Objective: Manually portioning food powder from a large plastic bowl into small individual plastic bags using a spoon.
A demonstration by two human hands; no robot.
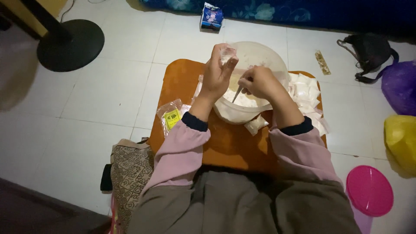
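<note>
My left hand (pixel 219 73) holds a small clear plastic bag (pixel 228 54) up over a translucent white bowl (pixel 268 56). In my right hand (pixel 259 81) is a spoon (pixel 237 93), its tip down in the white powder (pixel 245 100) inside the bowl. The bowl rests on a low orange table (pixel 182 82). Both hands are close together above the bowl.
Filled white packets (pixel 305 97) are piled right of the bowl. A clear bag with a yellow label (pixel 171 116) lies on the left. A patterned bag (pixel 130 171), a pink lid (pixel 369 190), yellow (pixel 401 141) and purple (pixel 399 86) bags, a black stand base (pixel 71 43) sit on the tiled floor.
</note>
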